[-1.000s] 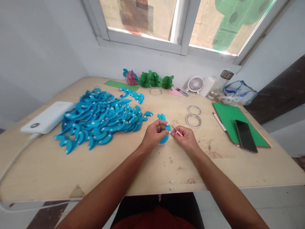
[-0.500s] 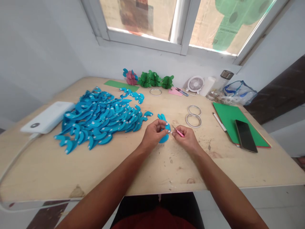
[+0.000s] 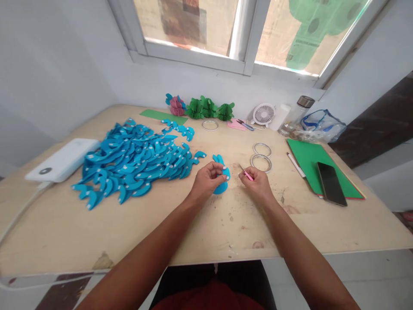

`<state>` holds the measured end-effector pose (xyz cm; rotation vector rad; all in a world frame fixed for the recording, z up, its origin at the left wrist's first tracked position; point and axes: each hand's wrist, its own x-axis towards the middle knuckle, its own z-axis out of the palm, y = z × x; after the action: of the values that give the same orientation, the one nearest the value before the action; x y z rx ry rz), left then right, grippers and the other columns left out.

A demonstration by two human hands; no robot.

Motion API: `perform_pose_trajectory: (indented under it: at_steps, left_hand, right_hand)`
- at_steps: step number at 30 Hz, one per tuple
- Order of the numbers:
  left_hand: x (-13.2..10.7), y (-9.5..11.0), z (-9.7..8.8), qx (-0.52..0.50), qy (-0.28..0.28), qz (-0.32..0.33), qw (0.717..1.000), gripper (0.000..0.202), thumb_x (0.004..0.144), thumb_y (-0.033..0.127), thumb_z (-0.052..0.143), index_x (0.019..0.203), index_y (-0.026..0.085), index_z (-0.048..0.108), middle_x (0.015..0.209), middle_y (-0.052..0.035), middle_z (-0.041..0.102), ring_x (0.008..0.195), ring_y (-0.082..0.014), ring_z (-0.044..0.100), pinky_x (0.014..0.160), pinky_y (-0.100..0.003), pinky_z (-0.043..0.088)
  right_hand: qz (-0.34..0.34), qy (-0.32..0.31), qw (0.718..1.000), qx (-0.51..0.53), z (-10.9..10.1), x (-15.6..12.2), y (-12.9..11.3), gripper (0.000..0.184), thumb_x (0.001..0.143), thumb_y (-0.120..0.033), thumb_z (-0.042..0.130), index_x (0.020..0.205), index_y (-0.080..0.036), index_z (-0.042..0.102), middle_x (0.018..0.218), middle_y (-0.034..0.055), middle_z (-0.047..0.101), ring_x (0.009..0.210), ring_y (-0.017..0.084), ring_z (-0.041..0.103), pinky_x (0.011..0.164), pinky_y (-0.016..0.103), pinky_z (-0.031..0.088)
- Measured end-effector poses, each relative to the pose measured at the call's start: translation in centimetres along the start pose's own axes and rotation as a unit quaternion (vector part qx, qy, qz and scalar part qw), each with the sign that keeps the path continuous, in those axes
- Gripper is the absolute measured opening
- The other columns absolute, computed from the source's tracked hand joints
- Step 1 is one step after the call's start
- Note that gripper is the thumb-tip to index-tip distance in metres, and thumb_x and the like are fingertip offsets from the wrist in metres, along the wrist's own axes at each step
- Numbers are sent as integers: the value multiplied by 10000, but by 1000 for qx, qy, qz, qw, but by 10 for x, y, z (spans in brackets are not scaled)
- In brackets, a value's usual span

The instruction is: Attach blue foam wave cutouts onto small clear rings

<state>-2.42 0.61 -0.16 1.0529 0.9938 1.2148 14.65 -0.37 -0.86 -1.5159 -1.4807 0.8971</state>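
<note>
My left hand [image 3: 206,181] pinches a small stack of blue paper cut-outs [image 3: 222,181] just above the wooden table [image 3: 161,232]. My right hand [image 3: 258,184] is closed on a thin pink tool [image 3: 247,173], its metal tip pointing up and left, a short gap away from the blue stack. A large heap of the same blue cut-outs with white tape bits [image 3: 135,161] lies to the left of my hands.
Tape rings [image 3: 261,157] lie just beyond my right hand, a third ring [image 3: 210,125] farther back. A green sheet [image 3: 318,165] with a black phone [image 3: 331,183] and a white pen [image 3: 295,165] is at right. White power bank [image 3: 61,159] at left. Paper decorations [image 3: 206,107], small fan [image 3: 263,114], bottle, clear pouch by the wall.
My right hand with the pink tool has drawn away to the right from the blue stack. My left hand keeps its hold in place.
</note>
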Motion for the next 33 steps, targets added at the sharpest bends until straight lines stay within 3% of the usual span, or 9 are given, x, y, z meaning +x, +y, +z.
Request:
perform_pose_trajectory:
  at_steps: [4,10,13,17,22,26,33]
  left_hand:
    - [-1,2,1,-3,1,-9,1000,270,485,159,748,710,156,598,581,42,586,553,-91,559,534,-201,433]
    - [0,2,0,-12,-10,-11,1000,269,492,172,752,714,160,600,582,29,607,565,-111,583,550,-222,451]
    - [-1,0,0,-22,-8,-14,1000,282,495,174,758,731,158,605,592,30,608,571,-105,583,556,-215,451]
    - [-2,-3,0,-36,-9,-22,999,295,495,165,763,742,157,602,601,33,610,577,-103,586,574,-214,459]
    - [-2,-4,2,-47,-15,-27,998,306,500,168,768,753,159,597,618,29,624,598,-109,600,594,-218,467]
    - [-2,-4,3,-54,-19,-23,998,328,485,179,782,753,161,592,613,32,622,585,-105,594,591,-216,465]
    - [-2,-6,2,-43,-14,-19,999,319,512,198,768,781,164,599,651,19,639,614,-117,601,615,-231,467]
  right_hand:
    - [-5,54,998,-46,-11,5,3,173,699,-349,576,669,-179,569,485,-54,427,456,92,358,460,227,243]
    - [6,95,995,-8,-24,12,9,188,704,-364,582,652,-186,553,453,-64,377,431,92,322,449,239,220]
    - [20,70,995,69,-20,10,5,221,711,-393,601,652,-189,543,451,-67,378,421,84,298,438,237,204]
    - [51,18,986,160,-6,4,-1,252,685,-410,646,767,-175,604,582,-24,574,420,67,282,430,230,183]
    - [73,-36,971,225,7,-2,-6,271,615,-349,716,803,-178,622,677,3,647,464,77,378,456,222,223]
    - [63,-79,964,247,8,-4,-8,231,633,-314,714,791,-178,615,702,-8,629,436,49,313,431,220,182]
    - [60,-98,963,245,8,-5,-11,241,632,-331,715,774,-171,603,520,-66,468,405,41,244,405,221,128]
